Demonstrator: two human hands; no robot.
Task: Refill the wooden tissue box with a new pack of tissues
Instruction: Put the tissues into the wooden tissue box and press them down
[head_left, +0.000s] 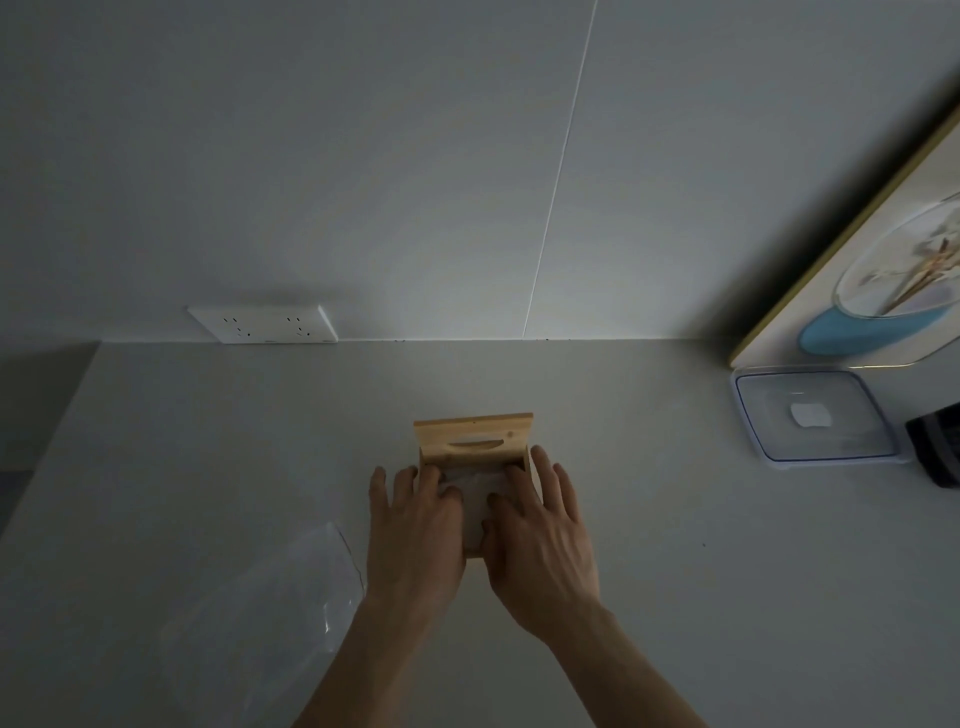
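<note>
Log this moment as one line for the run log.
stage: seating tissues | wooden tissue box: lid open | tissue pack: inside | left hand, right hand: pressing pack

The hands (478, 519) hide most of the tissues (475, 480) and box (475, 441).

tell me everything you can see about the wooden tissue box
The wooden tissue box is a small, light, bare-wood box standing on the pale counter. Its hinged lid stands open at the far side, showing a curved dispensing slot. Inside lies a pale tissue pack. The left hand and right hand rest over the opening, fingers pressing on the pack, hiding most of the box's near walls.
</note>
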